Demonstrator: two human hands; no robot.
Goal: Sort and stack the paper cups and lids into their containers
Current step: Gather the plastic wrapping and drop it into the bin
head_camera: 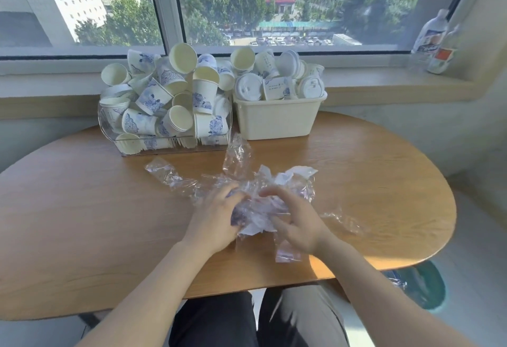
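Note:
A clear plastic bin (109,132) at the back left of the table is heaped with white paper cups (153,97) printed in blue. Beside it on the right, a cream tub (277,119) holds white lids (248,87) and a few cups. In the middle of the table lies a bunch of crumpled clear plastic bags (255,187). My left hand (214,220) and my right hand (296,220) both press and gather this plastic, fingers curled into it. What is inside the bundle is hidden.
The oval wooden table (82,223) stands against a window sill (384,80). Two bottles (433,36) stand on the sill at the far right. A teal stool (428,286) with some plastic on it sits below the table's right edge. My legs are under the front edge.

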